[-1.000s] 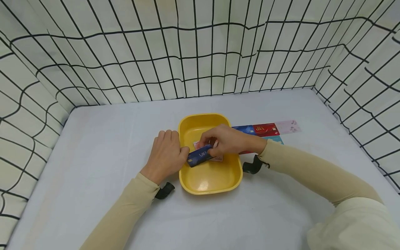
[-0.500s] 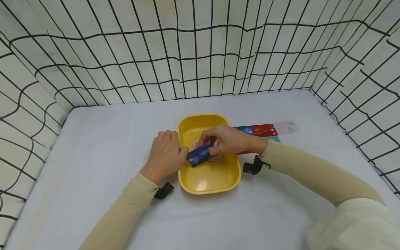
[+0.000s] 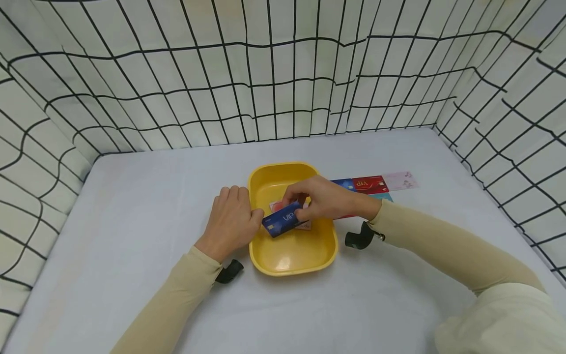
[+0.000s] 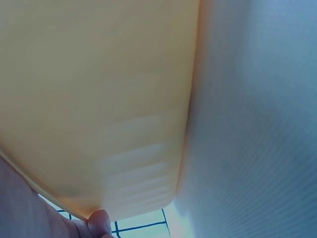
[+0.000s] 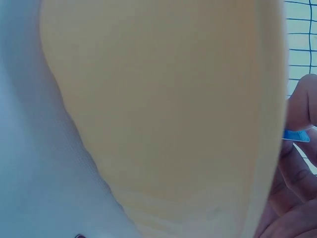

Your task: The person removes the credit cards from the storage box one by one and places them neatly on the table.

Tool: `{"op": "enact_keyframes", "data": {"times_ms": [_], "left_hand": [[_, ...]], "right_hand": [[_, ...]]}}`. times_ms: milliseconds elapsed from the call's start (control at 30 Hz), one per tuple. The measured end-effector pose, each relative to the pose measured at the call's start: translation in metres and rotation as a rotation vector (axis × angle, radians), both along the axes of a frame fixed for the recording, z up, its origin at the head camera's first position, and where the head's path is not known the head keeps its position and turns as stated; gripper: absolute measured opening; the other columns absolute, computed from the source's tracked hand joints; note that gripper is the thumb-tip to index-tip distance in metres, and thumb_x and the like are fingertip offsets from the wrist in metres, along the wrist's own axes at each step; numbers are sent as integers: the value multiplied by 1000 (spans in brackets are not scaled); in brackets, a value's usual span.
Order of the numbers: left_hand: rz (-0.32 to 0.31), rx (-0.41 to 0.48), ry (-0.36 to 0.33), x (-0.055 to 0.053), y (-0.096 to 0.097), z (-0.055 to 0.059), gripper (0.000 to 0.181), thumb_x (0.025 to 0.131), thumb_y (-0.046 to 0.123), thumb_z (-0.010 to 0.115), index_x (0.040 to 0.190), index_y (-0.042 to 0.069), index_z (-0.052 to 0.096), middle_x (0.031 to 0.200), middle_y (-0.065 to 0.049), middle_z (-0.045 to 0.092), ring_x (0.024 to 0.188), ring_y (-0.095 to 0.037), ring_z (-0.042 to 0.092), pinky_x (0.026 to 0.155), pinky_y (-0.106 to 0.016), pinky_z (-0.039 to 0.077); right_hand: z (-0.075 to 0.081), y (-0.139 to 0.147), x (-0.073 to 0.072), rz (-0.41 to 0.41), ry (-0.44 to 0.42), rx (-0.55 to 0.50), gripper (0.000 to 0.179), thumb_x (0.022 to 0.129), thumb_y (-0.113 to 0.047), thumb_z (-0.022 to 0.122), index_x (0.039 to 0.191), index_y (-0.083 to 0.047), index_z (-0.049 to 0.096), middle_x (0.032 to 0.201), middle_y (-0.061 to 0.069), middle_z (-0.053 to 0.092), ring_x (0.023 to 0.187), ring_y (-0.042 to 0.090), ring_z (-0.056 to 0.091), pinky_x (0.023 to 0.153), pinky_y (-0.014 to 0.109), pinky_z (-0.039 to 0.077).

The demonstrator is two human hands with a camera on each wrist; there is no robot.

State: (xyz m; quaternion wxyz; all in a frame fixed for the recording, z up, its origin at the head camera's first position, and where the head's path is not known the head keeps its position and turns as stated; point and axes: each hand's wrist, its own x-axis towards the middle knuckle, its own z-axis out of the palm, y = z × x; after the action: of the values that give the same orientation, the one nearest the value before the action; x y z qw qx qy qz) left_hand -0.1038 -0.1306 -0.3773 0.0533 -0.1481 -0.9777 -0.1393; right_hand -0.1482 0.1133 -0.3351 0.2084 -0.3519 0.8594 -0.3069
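With my right hand (image 3: 320, 196) I'm pinching a blue VIP card (image 3: 281, 220) between thumb and bent fingers, holding it over the inside of the yellow tray (image 3: 289, 253). A pinkish card (image 3: 276, 206) is lying in the tray below, partly hidden. My left hand (image 3: 232, 219) is gripping the tray's left rim, its fingers bending and its thumb resting at the edge. Right of the tray, a blue card (image 3: 343, 184), a red VIP card (image 3: 370, 184), a pale floral card (image 3: 400, 180) and a teal card (image 3: 383, 196) are lying on the white-covered bench (image 3: 132, 221), my right arm partly covering the group.
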Motion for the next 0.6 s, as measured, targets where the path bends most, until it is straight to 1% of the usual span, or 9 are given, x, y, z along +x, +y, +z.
{"op": "enact_keyframes", "data": {"times_ms": [167, 233, 400, 600], "left_hand": [[2, 0, -1, 0, 0, -1, 25, 93, 25, 50, 91, 0, 49, 83, -12, 43, 85, -31, 39, 74, -37, 27], [6, 2, -5, 0, 0, -1, 25, 93, 25, 50, 92, 0, 49, 83, -13, 43, 85, -31, 39, 74, -37, 28], [10, 6, -13, -1, 0, -1, 25, 93, 26, 51, 93, 0, 49, 83, -13, 44, 86, -31, 39, 74, -37, 28], [11, -1, -19, -1, 1, 0, 26, 93, 26, 51, 94, 0, 49, 83, -13, 44, 86, -31, 40, 75, -37, 28]], "right_hand": [[2, 3, 1, -8, 7, 6, 26, 88, -13, 72, 113, -21, 72, 110, -5, 73, 100, 16, 62, 93, 35, 58], [2, 5, 2, -8, 11, 6, 25, 88, -13, 72, 112, -21, 72, 110, -5, 73, 100, 16, 62, 93, 34, 58], [3, 9, 3, -9, 19, 1, 24, 87, -14, 72, 111, -21, 72, 110, -5, 73, 99, 16, 62, 87, 27, 57], [5, 14, 5, -21, 21, -17, 25, 86, -13, 72, 109, -22, 71, 109, -4, 73, 95, 18, 63, 82, 26, 58]]}}
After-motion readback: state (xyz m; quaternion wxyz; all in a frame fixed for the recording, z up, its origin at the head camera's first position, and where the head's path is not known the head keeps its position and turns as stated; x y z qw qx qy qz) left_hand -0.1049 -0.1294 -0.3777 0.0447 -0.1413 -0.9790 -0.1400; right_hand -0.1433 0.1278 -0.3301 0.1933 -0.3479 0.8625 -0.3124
